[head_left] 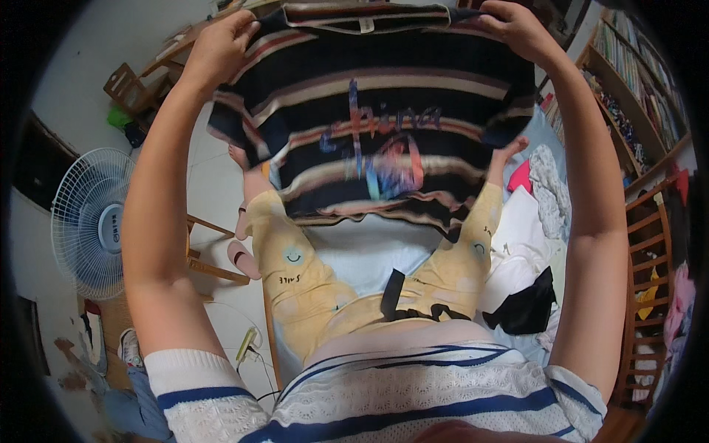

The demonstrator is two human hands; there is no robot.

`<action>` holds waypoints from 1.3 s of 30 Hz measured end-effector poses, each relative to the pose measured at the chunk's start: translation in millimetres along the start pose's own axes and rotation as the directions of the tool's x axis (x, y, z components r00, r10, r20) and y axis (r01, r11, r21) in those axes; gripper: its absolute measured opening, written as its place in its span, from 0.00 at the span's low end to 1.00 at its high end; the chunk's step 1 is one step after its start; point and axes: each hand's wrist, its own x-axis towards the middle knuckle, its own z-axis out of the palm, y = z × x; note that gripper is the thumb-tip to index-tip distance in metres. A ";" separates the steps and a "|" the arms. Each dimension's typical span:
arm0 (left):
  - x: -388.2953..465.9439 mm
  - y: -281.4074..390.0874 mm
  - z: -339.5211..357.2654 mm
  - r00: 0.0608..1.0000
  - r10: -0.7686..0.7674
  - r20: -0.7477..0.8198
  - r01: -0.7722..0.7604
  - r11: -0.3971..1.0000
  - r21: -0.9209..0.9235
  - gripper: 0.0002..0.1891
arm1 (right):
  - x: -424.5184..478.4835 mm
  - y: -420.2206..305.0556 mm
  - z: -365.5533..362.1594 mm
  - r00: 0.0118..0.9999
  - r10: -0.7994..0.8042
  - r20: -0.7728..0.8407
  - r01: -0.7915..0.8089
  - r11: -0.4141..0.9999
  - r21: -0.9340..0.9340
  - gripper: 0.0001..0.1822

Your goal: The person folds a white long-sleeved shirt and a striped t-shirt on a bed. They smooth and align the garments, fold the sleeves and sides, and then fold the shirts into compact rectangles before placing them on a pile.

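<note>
A dark striped T-shirt (388, 122) with printed lettering hangs spread out before me, its collar at the top. My left hand (224, 47) pinches one shoulder of it, at the upper left. The opposite shoulder is gripped between the fingers of my right hand (518, 27). Both arms are raised and stretched forward. Below the shirt's wavy hem, a pale blue bed sheet (365, 249) shows between my legs in yellow trousers (299, 260). The shirt hides part of the bed and the far floor.
On the right of the bed lie white clothes (518, 238), a black cloth (526, 304) and a pink item (519, 176). A wooden bed rail (645, 299) and bookshelf (637, 88) stand beyond. An electric fan (91, 221), slippers (243, 259) and a power strip (247, 343) are at left.
</note>
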 end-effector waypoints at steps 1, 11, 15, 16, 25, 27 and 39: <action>0.4 1.8 -0.7 0.998 -0.053 -0.037 0.049 0.994 -0.096 0.10 | -0.2 -1.3 -4.3 1.000 -0.001 -0.003 0.001 0.998 0.059 0.14; 5.8 -0.3 -2.7 0.981 -0.145 0.130 0.195 0.776 -0.600 0.14 | 2.7 6.1 -14.1 0.994 0.025 0.103 -0.066 0.904 0.423 0.17; 5.6 -6.9 -0.6 0.970 -0.126 0.209 0.221 0.816 -0.534 0.13 | -0.9 6.1 -8.7 0.989 0.027 0.145 -0.092 0.878 0.470 0.18; 6.7 -11.2 -1.2 0.971 -0.099 0.216 0.194 0.854 -0.484 0.13 | -0.5 6.0 -8.0 0.988 0.026 0.155 -0.099 0.870 0.483 0.19; 9.9 -4.8 -6.0 0.978 -0.061 0.200 0.161 0.829 -0.535 0.11 | -4.5 -5.0 -8.2 0.980 -0.020 0.200 -0.030 0.969 0.244 0.15; 11.5 -9.9 -2.7 0.988 -0.011 0.153 0.096 0.821 -0.563 0.11 | -7.8 -6.5 -6.0 0.974 -0.093 0.208 0.005 0.922 0.387 0.16; -9.1 2.0 -1.6 0.987 -0.088 0.136 0.162 0.562 -0.811 0.09 | -1.6 -18.3 15.1 0.992 0.092 -0.084 -0.033 0.843 0.537 0.17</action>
